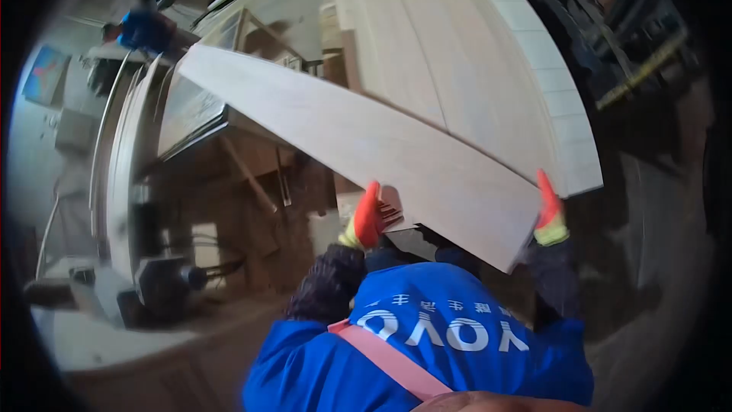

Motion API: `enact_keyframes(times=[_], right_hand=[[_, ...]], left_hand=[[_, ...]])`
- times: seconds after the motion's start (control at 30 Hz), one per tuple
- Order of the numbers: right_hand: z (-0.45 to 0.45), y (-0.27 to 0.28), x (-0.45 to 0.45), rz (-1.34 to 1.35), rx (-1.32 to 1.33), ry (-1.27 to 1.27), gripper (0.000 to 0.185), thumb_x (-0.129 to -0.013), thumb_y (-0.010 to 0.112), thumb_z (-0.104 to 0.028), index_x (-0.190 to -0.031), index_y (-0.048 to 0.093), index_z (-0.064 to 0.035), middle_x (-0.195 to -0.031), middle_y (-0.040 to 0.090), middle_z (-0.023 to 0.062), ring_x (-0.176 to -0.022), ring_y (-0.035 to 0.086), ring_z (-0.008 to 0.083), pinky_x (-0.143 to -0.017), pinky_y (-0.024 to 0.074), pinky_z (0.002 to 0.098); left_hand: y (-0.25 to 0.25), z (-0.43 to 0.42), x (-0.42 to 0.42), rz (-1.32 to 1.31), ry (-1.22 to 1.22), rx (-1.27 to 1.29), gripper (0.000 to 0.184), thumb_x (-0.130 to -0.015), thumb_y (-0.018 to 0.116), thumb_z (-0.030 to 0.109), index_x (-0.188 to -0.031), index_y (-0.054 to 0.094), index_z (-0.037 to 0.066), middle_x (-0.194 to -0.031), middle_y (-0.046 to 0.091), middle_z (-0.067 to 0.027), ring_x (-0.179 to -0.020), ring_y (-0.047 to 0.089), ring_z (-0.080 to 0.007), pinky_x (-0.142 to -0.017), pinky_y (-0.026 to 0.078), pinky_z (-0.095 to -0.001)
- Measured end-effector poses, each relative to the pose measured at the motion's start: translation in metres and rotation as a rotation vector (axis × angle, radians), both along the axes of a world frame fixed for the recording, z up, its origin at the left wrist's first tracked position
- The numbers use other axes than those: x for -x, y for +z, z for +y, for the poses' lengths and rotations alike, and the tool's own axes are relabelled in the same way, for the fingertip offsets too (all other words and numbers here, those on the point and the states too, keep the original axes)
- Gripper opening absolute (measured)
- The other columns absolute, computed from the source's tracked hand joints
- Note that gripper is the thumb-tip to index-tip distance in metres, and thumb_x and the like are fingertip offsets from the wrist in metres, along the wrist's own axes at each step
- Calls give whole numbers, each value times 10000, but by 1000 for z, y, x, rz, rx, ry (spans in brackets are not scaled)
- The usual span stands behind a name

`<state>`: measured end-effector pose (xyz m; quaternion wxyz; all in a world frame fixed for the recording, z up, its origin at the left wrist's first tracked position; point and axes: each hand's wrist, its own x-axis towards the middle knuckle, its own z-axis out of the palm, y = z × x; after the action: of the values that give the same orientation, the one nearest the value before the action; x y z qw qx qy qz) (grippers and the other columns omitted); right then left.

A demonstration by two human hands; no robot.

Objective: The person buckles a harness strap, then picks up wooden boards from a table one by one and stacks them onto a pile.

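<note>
A long pale wooden board (366,145) stretches from in front of my body toward the upper left. On its left edge is my left hand (366,221), in an orange-red glove with a yellow cuff, closed around the board with the fingers partly hidden. My right hand (549,212), gloved the same way, grips the near right corner, its thumb showing along the edge. Beside the held board, wide pale boards (450,46) lie in a stack, and the held board overlaps their near left part.
A person in blue (145,30) is near the board's far end; whether they hold it is unclear. Long panels (126,160) stand at the left. A dark motor-like machine part (169,288) sits lower left. Cluttered racks (602,23) are at the upper right.
</note>
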<state>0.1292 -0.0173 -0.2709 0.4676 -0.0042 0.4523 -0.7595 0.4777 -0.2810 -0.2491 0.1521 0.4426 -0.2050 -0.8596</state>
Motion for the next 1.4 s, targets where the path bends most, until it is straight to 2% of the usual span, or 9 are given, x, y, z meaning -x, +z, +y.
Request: enact_keyframes(times=[0.07, 0.1, 0.23, 0.3, 0.67, 0.8, 1.0, 1.13, 1.4], right_hand=[[57, 35, 51, -389, -34, -30, 577, -968, 502, -445, -1376, 478, -38, -1294, 582, 120, -1210, 540, 276, -1041, 410, 417], [103, 35, 70, -88, -48, 44, 615, -957, 516, -466, -1393, 461, -36, -1282, 585, 138, -1199, 544, 264, -1040, 408, 424], [261, 28, 121, 336, -534, -436, 608, -965, 499, -483, -1450, 418, -125, -1269, 587, 179, -1126, 576, 264, -995, 441, 415], [345, 37, 100, 788, -576, -524, 559, -967, 513, -441, -1438, 441, -148, -1211, 615, 195, -1059, 607, 275, -913, 492, 438], [414, 34, -107, 288, -642, -1142, 584, -942, 534, -466, -1263, 558, 22, -1076, 645, 151, -935, 598, 272, -894, 464, 414], [447, -3, -133, -131, -646, -1120, 652, -943, 517, -508, -1251, 531, 67, -1121, 619, 150, -1013, 561, 272, -915, 438, 417], [451, -14, -196, -351, -616, -1219, 654, -947, 505, -500, -1239, 553, 84, -1168, 620, 166, -1036, 583, 313, -910, 445, 428], [473, -49, -242, -40, -1139, -1233, 668, -957, 463, -513, -1269, 543, 71, -1223, 609, 188, -1049, 592, 344, -936, 442, 443], [406, -99, -166, -737, -480, -1273, 699, -961, 425, -536, -1286, 527, 75, -1289, 572, 206, -1108, 568, 358, -990, 410, 449]], left_hand=[[-19, -72, -9, 144, 303, 62, 437, -870, 631, 552, -721, 497, 163, -717, 572, -66, -710, 602, -250, -769, 527, -412], [-27, -104, -20, 267, 401, 138, 471, -860, 645, 548, -672, 442, 167, -680, 543, -51, -696, 588, -246, -766, 527, -406], [-8, -154, -18, 89, 617, 382, 593, -887, 524, 642, -1191, 582, 136, -1152, 611, -67, -1082, 560, -265, -986, 441, -441], [-23, -135, -6, 275, 524, 332, 703, -931, 453, 612, -1437, 409, 127, -1422, 470, -75, -1262, 465, -281, -1076, 355, -443], [-49, -135, 60, 246, 311, 332, 728, -931, 421, 636, -1452, 388, 128, -1465, 432, -66, -1306, 424, -295, -1103, 327, -438], [-122, -156, 120, 21, 383, 535, 625, -925, 435, 651, -1230, 568, 122, -1182, 612, -71, -1067, 571, -250, -905, 465, -407], [-102, -105, 251, 165, -136, 244, 502, -908, 506, 635, -684, 458, 189, -565, 417, 38, -538, 436, -143, -476, 331, -338], [-127, -90, 323, 181, -223, 136, 424, -905, 570, 581, -861, 591, 160, -690, 546, 13, -614, 525, -172, -535, 418, -332], [-193, -114, 469, -52, -257, 313, 483, -900, 586, 558, -929, 645, 79, -830, 644, -54, -770, 615, -204, -658, 501, -319]])
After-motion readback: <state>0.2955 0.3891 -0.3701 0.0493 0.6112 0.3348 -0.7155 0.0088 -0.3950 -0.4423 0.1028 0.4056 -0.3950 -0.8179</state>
